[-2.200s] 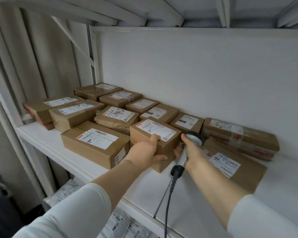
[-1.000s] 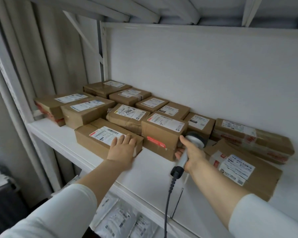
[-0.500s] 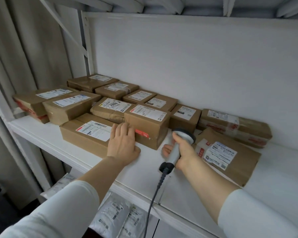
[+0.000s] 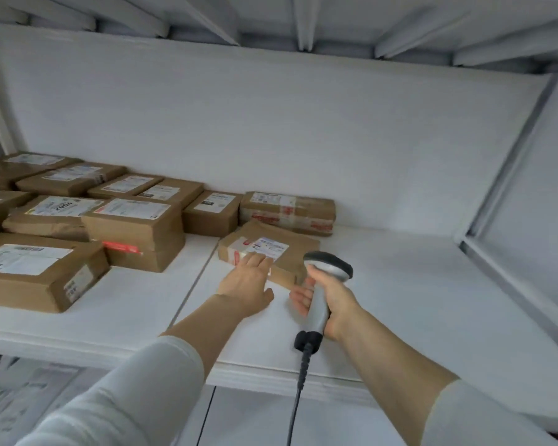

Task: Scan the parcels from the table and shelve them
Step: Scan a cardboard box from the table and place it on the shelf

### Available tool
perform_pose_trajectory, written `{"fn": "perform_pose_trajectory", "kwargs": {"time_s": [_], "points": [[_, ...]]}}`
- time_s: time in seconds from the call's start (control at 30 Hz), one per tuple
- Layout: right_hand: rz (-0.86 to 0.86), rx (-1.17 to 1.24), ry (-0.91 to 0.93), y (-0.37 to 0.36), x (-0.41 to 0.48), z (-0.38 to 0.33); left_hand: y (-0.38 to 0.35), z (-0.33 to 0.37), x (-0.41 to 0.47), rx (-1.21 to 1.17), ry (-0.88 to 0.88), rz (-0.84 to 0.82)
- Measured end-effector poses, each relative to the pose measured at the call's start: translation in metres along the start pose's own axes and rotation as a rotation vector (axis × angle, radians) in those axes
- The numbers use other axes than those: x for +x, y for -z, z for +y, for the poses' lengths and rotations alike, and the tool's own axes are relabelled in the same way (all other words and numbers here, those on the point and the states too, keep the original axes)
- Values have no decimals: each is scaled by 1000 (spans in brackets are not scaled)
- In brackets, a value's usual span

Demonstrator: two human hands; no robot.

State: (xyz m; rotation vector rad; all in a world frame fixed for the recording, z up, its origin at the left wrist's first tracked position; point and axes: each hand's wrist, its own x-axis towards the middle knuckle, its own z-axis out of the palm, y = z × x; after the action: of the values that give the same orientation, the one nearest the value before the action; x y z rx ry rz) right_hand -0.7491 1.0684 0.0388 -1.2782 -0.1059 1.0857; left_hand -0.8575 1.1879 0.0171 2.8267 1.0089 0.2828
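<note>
Head view of a white shelf; brown parcels crowd its left half, from 9 to 11 o'clock. The task's parcel lies askew on the shelf near centre, just in front of a back-row parcel; whether the two touch is unclear. The left hand lies flat with straight fingers, its fingertips on the parcel's near-left corner and the label's edge. The right hand, at 3 o'clock of the left, is wrapped round the scanner, whose head points away from the camera; its cable hangs past the shelf edge at 6 o'clock.

Likely risks: a flat push at one corner may spin the parcel rather than slide it, or jam it against the back row; fingers over the label could block a scan; the dangling cable could snag on the shelf edge.
</note>
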Motion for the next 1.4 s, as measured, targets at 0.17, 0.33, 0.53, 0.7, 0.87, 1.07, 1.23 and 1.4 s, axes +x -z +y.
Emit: {"fn": "perform_pose_trajectory", "kwargs": {"time_s": [0.17, 0.33, 0.53, 0.7, 0.87, 1.07, 1.23, 1.4], "points": [[63, 46, -16, 38, 2, -9, -18, 17, 29, 111, 96, -98], [78, 54, -7, 41, 22, -17, -19, 3, 57, 241, 100, -108], [75, 96, -49, 31, 48, -19, -17, 7, 94, 376, 87, -72], [69, 121, -64, 29, 58, -20, -22, 7, 111, 417, 66, -3], [72, 142, -56, 40, 51, -23, -24, 11, 107, 399, 74, 34], [103, 155, -1, 82, 3, -25, -22, 70, 75, 308, -95, 141], [181, 209, 69, 157, -70, -21, -31, 182, 28, 205, -351, 104], [323, 337, 161, 270, -164, -9, -53, 327, -41, 87, -656, 115]]}}
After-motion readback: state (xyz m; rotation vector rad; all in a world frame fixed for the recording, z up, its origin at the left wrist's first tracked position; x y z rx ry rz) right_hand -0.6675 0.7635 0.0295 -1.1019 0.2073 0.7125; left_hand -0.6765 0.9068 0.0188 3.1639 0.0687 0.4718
